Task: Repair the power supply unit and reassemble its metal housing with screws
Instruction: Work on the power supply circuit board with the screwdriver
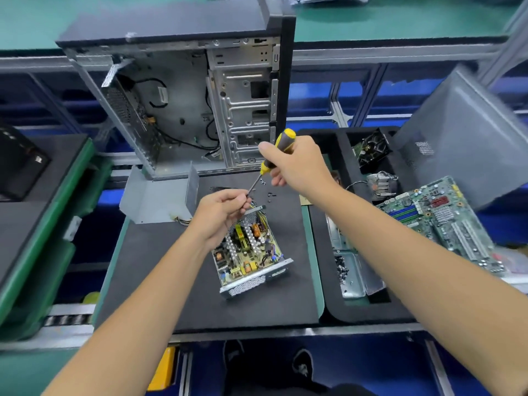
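Open power supply unit [251, 252] sits on the black mat [160, 275] — right hand [297, 164] grips a yellow-black screwdriver [274, 155] above it, left hand [223, 210] pinching at its tip, maybe a screw — can't tell.

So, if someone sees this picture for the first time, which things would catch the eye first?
Probably the yellow-and-black screwdriver, gripped by the right hand at the centre, its tip meeting the left hand's pinched fingers. Just below lies the open power supply on the black mat, its circuit board exposed. Behind stands the stripped computer case, and a green motherboard lies at right.
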`<state>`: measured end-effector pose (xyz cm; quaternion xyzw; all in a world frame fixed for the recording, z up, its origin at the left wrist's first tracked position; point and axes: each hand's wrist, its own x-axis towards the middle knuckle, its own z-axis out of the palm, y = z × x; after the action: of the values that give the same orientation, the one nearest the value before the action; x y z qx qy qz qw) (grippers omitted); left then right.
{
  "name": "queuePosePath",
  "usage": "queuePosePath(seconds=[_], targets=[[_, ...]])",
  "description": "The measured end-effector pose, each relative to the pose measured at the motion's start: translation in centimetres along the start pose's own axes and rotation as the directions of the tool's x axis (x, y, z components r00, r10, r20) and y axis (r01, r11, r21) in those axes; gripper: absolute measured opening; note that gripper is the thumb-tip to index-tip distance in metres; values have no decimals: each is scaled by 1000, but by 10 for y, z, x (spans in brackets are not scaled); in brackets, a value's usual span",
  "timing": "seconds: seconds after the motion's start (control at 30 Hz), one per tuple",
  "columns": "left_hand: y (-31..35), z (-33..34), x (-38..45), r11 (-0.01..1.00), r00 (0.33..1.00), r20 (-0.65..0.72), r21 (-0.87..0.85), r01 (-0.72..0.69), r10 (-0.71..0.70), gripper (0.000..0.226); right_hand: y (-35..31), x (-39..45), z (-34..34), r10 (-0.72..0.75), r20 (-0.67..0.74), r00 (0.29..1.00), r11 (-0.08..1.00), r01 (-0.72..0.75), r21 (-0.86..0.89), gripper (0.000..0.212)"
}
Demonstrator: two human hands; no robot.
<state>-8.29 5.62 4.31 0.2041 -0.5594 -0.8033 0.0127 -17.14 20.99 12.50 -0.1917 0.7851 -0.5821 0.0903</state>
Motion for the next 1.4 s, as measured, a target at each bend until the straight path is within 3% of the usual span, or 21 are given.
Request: queuePosePath(seconds=[0.37,0.6,0.83,1.07,1.23,1.4], targets=[[-4,-1,-5,994,999,35,-109,-22,26,16,-1,5,-4,66,48,997,996,-69,55,38],[-3,-1,-2,994,992,64,-10,-106,106,17,-4,12,-9,101,142,985,993,-109,44,33],[-6,-3,-1,967,978,145,185,-178,152,24,-12,19,-20,132,263,956,990,-115,-78,46],[-3,-4,-3,941,960,226,255,-222,165,19,-13,20,-15,127,292,948,985,-154,71,40],[-6,-8,-3,939,960,234,265,-218,157,20,-16,19,-15,59,275,960,998,-58,-10,41],[-7,-13,-3,918,953,286,342,-202,103,20,-10,20,-12,66,273,960,997,-55,-50,39]])
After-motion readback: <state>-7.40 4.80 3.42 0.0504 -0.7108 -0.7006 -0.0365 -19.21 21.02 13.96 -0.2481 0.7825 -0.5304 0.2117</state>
